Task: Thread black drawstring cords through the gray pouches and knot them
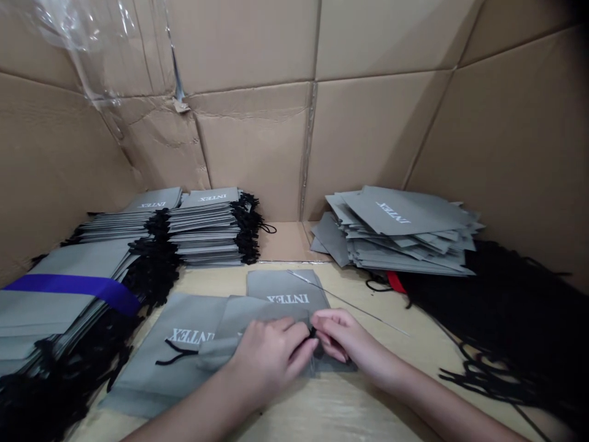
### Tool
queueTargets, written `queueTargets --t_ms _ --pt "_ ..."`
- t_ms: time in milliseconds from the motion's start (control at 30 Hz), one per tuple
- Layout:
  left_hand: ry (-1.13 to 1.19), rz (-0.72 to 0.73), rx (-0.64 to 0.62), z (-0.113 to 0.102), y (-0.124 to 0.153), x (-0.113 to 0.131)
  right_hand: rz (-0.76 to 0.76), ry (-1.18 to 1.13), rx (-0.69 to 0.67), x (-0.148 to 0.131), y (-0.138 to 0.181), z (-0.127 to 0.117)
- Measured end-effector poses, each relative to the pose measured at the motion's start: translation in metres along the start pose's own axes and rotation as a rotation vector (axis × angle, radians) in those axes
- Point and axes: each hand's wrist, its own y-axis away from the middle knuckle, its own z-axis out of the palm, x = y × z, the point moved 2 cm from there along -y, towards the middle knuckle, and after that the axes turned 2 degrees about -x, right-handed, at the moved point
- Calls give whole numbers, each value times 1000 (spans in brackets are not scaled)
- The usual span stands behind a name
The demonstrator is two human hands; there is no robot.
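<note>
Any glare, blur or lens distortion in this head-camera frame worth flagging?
Head view: wide-angle bending bows the cardboard walls; corners darken, worst over the black cords at right; slight glare on the plastic film; both hands, left hand and right hand, and the grey pouch look sharp.

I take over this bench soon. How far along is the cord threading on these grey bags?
Done: corded bags lie stacked at left, one bundle banded purple. In hand: the left hand and right hand pinch a black cord at a grey bag. Left: a loose pile of bags and loose cords at right.
</note>
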Motion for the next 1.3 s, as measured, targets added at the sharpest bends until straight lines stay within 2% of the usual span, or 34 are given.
queueTargets --t_ms 100,233,367,500,633,900,1067,1167,1300 --pt "137 -29 59 -1 -1 -4 1 0 -30 0 1 3" --pt "385 -132 168 -4 -4 -11 -40 -130 -70 3 3 8" --pt "668 -244 155 -4 -7 -16 -89 -100 -95 7 6 12" --pt "827 -242 111 -3 -8 -16 -126 -35 -46 9 6 13" --pt "902 -169 18 -1 -6 -11 -162 28 -8 10 3 13" --pt "901 -165 66 -2 -5 -8 -192 -57 34 13 5 14" --pt "992 -153 37 -2 -5 -8 -221 -77 3 11 7 15" --pt "1084 -153 29 1 -5 -7 -272 36 21 8 11 14" --pt "1190 -190 84 6 -6 -6 -411 413 159 2 19 12"
